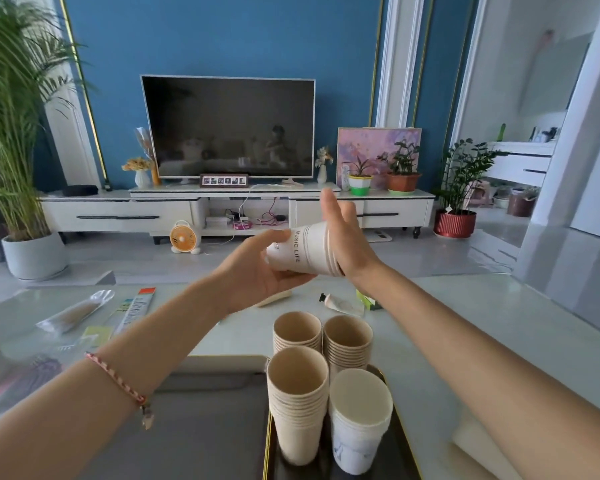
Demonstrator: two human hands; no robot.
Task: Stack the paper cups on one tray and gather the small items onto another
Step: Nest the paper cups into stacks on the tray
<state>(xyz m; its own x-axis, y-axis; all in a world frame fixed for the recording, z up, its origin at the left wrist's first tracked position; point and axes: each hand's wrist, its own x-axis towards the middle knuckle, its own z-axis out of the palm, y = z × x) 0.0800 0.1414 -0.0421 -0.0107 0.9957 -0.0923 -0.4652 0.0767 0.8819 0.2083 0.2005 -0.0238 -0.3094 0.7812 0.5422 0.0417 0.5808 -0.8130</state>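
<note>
A short stack of white paper cups [309, 249] lies sideways in the air above the table, held between both hands. My left hand [257, 271] grips its base end from below. My right hand [343, 233] has its palm against the rim end, fingers pointing up. Below, three stacks of brown cups [297, 403] [297, 332] [347, 337] and one white stack [359, 420] stand on a dark tray [400, 448]. A second grey tray [201, 431] lies to its left. Small items lie on the table: a cream tube [340, 303], a green box [369, 299], a long toothpaste box [136, 310], a clear packet [77, 311].
The pale table [499, 323] stretches right. Blurred items sit at its left edge [21, 379]. Beyond are a TV cabinet [236, 209], a small orange fan [185, 237] on the floor and potted plants [21, 140] [458, 188].
</note>
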